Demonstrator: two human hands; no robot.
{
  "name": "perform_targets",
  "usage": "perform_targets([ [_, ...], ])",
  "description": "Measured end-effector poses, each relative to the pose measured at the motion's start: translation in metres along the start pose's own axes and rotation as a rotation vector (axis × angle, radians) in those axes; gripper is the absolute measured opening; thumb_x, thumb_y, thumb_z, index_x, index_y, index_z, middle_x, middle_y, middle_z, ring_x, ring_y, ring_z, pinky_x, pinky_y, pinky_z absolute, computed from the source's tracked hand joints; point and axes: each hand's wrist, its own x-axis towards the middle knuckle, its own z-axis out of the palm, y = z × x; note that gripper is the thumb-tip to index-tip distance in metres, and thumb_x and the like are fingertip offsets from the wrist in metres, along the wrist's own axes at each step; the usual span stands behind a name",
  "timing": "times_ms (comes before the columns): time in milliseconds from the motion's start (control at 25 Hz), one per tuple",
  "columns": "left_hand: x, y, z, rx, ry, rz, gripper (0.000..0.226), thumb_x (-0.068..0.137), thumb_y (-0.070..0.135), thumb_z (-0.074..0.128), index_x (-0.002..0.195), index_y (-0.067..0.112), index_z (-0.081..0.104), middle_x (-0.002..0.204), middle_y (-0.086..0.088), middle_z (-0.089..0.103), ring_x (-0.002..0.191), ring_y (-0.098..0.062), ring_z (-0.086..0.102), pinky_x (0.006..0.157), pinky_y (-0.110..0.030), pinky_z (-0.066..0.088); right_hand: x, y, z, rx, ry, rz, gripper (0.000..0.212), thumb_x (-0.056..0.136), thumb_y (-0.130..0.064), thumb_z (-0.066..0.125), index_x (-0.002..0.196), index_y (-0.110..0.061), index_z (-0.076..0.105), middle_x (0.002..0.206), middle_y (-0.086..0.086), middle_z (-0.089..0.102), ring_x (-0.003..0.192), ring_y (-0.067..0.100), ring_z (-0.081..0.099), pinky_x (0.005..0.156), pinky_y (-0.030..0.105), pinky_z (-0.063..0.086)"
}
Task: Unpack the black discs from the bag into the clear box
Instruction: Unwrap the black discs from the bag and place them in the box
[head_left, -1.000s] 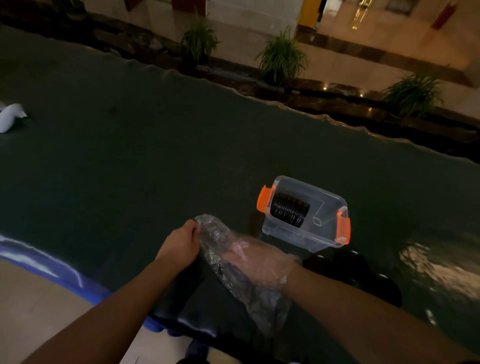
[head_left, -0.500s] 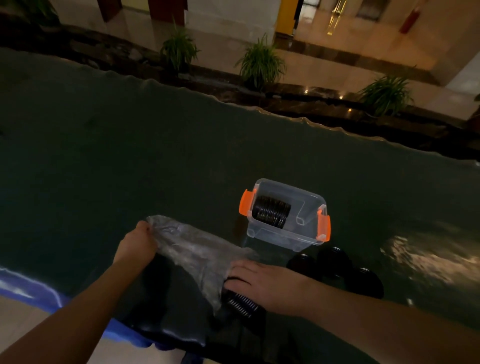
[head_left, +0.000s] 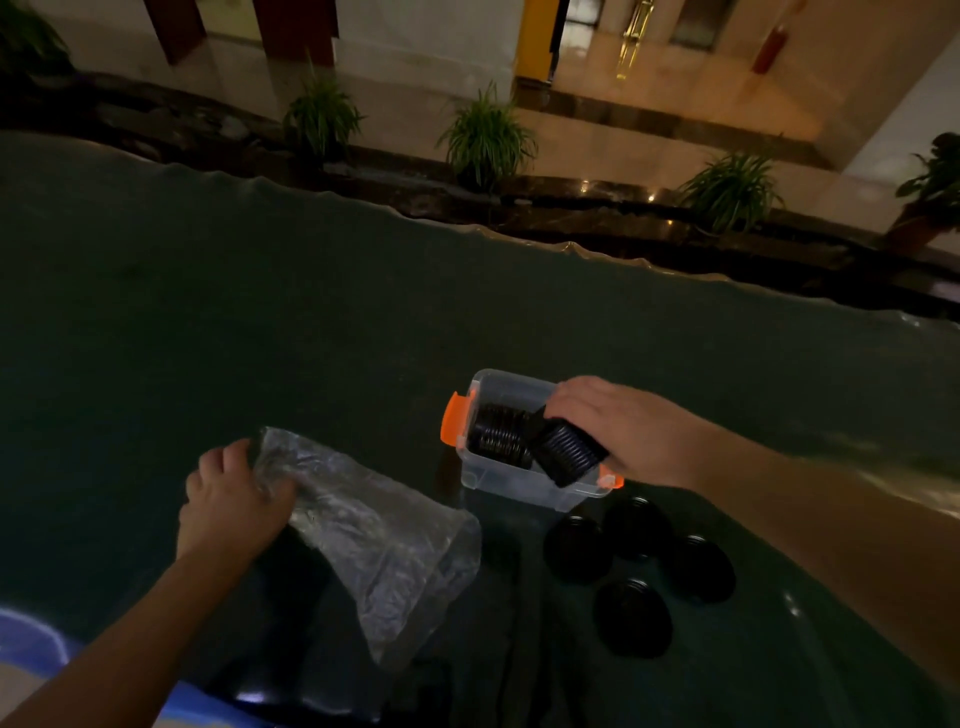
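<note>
Closest to the camera, four loose black discs (head_left: 632, 617) are lying flat on the dark green table (head_left: 208, 312), clustered just in front of the clear box and a bit to the right, near each other but mostly not touching. To their left the clear plastic bag (head_left: 384, 530) is lying crumpled and flat on the table, its wide mouth pointing toward the camera; can't tell if anything is left inside it. The left hand (head_left: 234, 499) is gripping the far, narrow end of the bag, fingers curled over the bunched plastic.

A little further back, the right hand (head_left: 618, 431) is hovering over the right half of the clear box (head_left: 519, 483), fingers wrapped around a stack of black discs (head_left: 569, 452) held on edge and tilted, sitting right at the box's rim. Inside the box another row of discs (head_left: 498, 434) is already standing on edge against the left side. The box has orange latches (head_left: 454, 423) on both ends, the right one mostly hidden under the hand.

Beyond the table's wavy far edge, potted plants (head_left: 485, 137) are lining a dark ledge, with a shiny tiled floor behind them.
</note>
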Motion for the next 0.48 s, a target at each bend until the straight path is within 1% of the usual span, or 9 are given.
perform_targets([
  [80, -0.004, 0.018, 0.003, 0.004, 0.084, 0.111, 0.071, 0.084, 0.042, 0.072, 0.141, 0.016, 0.039, 0.143, -0.020, 0.041, 0.127, -0.046, 0.042, 0.095, -0.067, 0.046, 0.001, 0.024, -0.001, -0.019, -0.024, 0.010, 0.072, 0.075, -0.009, 0.085, 0.137, -0.021, 0.050, 0.140, 0.005, 0.053, 0.131, 0.022, 0.049, 0.105, 0.042, 0.050],
  [160, -0.008, 0.041, 0.004, 0.005, 0.125, 0.225, 0.069, 0.083, 0.040, 0.073, 0.139, 0.018, 0.040, 0.141, -0.016, 0.042, 0.127, -0.043, 0.043, 0.095, -0.066, 0.047, 0.004, 0.042, 0.006, -0.046, -0.066, 0.030, 0.075, 0.077, -0.009, 0.082, 0.141, -0.023, 0.045, 0.145, 0.004, 0.044, 0.127, 0.021, 0.050, 0.098, 0.036, 0.053],
  [200, -0.010, 0.053, 0.005, 0.002, 0.131, 0.271, 0.069, 0.084, 0.041, 0.073, 0.140, 0.019, 0.040, 0.142, -0.014, 0.042, 0.129, -0.040, 0.043, 0.097, -0.064, 0.047, 0.006, 0.050, 0.012, -0.054, -0.085, 0.032, 0.076, 0.078, -0.009, 0.082, 0.141, -0.025, 0.043, 0.146, 0.003, 0.042, 0.127, 0.020, 0.049, 0.098, 0.034, 0.053],
  [280, -0.014, 0.078, 0.008, -0.012, 0.135, 0.347, 0.068, 0.086, 0.042, 0.072, 0.141, 0.018, 0.041, 0.143, -0.012, 0.043, 0.132, -0.036, 0.044, 0.102, -0.059, 0.047, 0.013, 0.062, 0.024, -0.027, -0.117, 0.016, 0.070, 0.081, -0.008, 0.079, 0.140, -0.025, 0.045, 0.145, 0.001, 0.045, 0.131, 0.018, 0.046, 0.102, 0.035, 0.050],
  [400, -0.022, 0.114, 0.016, -0.047, 0.116, 0.439, 0.068, 0.086, 0.042, 0.070, 0.142, 0.017, 0.042, 0.144, -0.011, 0.044, 0.133, -0.033, 0.044, 0.103, -0.055, 0.048, 0.022, 0.070, 0.042, -0.002, -0.169, -0.015, 0.065, 0.084, -0.008, 0.077, 0.140, -0.024, 0.048, 0.147, 0.002, 0.047, 0.135, 0.019, 0.045, 0.107, 0.036, 0.047],
  [480, -0.025, 0.134, 0.023, -0.053, 0.086, 0.478, 0.067, 0.086, 0.044, 0.068, 0.142, 0.020, 0.041, 0.145, -0.009, 0.043, 0.134, -0.029, 0.043, 0.103, -0.054, 0.048, 0.027, 0.073, 0.053, -0.028, -0.199, -0.025, 0.067, 0.084, -0.008, 0.078, 0.141, -0.026, 0.046, 0.153, 0.004, 0.040, 0.134, 0.022, 0.046, 0.102, 0.036, 0.051],
])
